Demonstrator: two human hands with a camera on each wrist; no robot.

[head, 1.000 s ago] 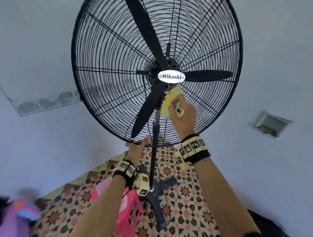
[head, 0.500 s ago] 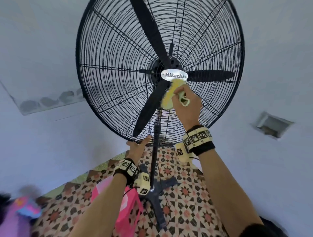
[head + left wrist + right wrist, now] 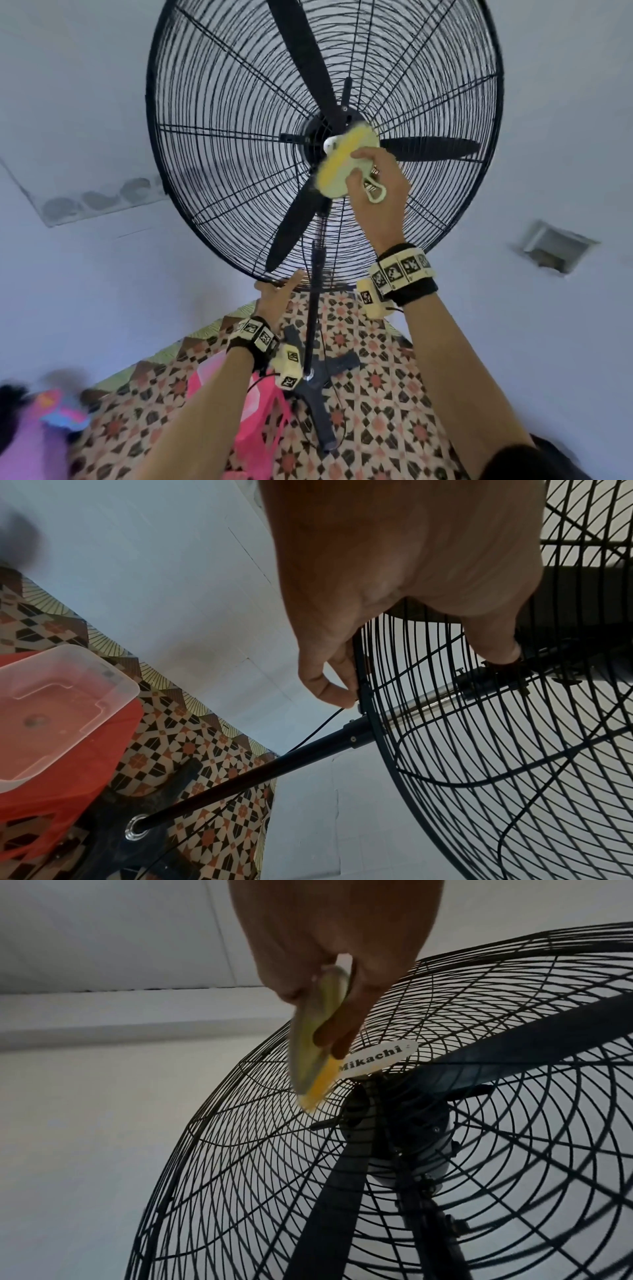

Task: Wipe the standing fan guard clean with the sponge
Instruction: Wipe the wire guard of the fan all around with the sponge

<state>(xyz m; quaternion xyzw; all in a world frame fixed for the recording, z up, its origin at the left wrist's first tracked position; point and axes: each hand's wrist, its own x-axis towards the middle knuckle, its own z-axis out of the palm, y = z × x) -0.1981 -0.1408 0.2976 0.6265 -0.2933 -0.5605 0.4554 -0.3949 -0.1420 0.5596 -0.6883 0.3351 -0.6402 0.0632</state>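
Observation:
The black wire fan guard (image 3: pixel 219 113) fills the upper head view, with black blades and the hub behind it. My right hand (image 3: pixel 375 195) grips a yellow-and-green sponge (image 3: pixel 344 161) and holds it against the guard's centre, where it covers most of the white "Mikachi" label (image 3: pixel 378 1056). The right wrist view shows the sponge (image 3: pixel 316 1053) edge-on between thumb and fingers. My left hand (image 3: pixel 275 293) holds the guard's bottom rim (image 3: pixel 363 693). Its fingers (image 3: pixel 337 692) curl behind the rim and its thumb presses on the wires.
The fan's black pole (image 3: pixel 313 308) runs down to a cross base (image 3: pixel 318 387) on a patterned tile floor. A clear plastic tub (image 3: pixel 61 704) sits on a red-pink stool at the lower left. White walls surround the fan, and there is a wall recess (image 3: pixel 551 246) at the right.
My right hand has carried the sponge up the guard, from below the hub to over the centre label. My left hand stays on the bottom rim.

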